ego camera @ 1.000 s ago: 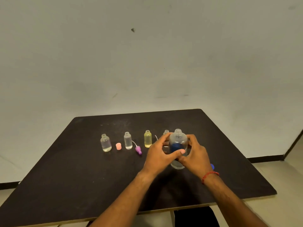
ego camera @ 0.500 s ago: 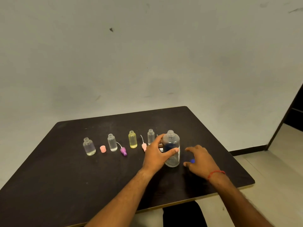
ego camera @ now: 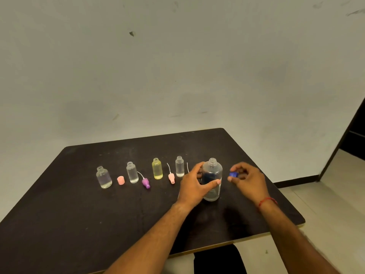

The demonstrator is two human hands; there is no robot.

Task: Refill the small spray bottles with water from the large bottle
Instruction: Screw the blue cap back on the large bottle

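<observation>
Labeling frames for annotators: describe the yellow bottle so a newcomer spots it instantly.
On the black table, a row of small uncapped bottles runs leftward from the large bottle held by the left hand. The yellow bottle stands third from the row's left end, just left of a pale pink spray cap. It alone is yellow; the others are clear.

Black table (ego camera: pixel 79 224), set against a pale wall (ego camera: pixel 177 66). Four small spray bottles stood uncapped in a row: a squat clear bottle (ego camera: pixel 103 177), a slim clear bottle (ego camera: pixel 132 173), a yellow bottle (ego camera: pixel 157 168) and another clear bottle (ego camera: pixel 179 167). Between them lay a pink cap (ego camera: pixel 120 180), a purple spray head (ego camera: pixel 146 183) with its tube, and a pink spray head (ego camera: pixel 171 178) with its tube. The large bottle (ego camera: pixel 212 180) stood upright with an open neck, gripped by the left hand (ego camera: pixel 194 185). The right hand (ego camera: pixel 247 179), just beside it, pinched a blue cap (ego camera: pixel 233 174). A red thread (ego camera: pixel 266 200) circled the right wrist.
</observation>
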